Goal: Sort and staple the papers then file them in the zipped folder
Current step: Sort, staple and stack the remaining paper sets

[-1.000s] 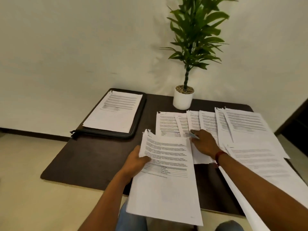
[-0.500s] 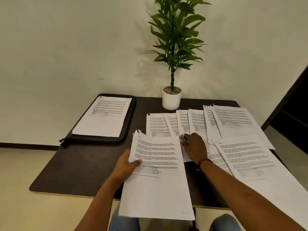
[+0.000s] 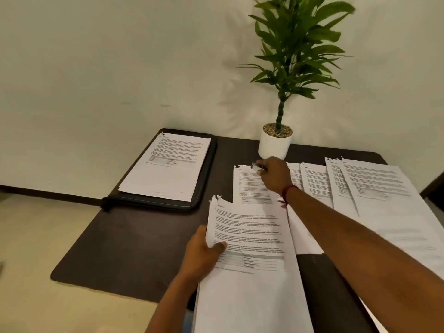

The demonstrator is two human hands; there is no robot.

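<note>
My left hand [image 3: 203, 255] grips the left edge of a stack of printed papers [image 3: 252, 284] that hangs over the table's near edge. My right hand [image 3: 274, 175] reaches far across the table and holds a small silver stapler [image 3: 258, 167] over the top corner of a printed sheet [image 3: 247, 186]. More printed sets [image 3: 374, 188] lie fanned out to the right. At the back left the black zipped folder [image 3: 206, 179] lies flat, and one paper set [image 3: 168, 167] rests on top of it.
A potted plant in a white pot [image 3: 274, 143] stands just behind my right hand. The dark table [image 3: 134, 243] ends in rounded corners on the left, with beige floor beyond. A pale wall backs the table.
My right hand has moved forward from the lower part of the spread papers to their top edge near the pot. My left hand keeps its hold on the stack.
</note>
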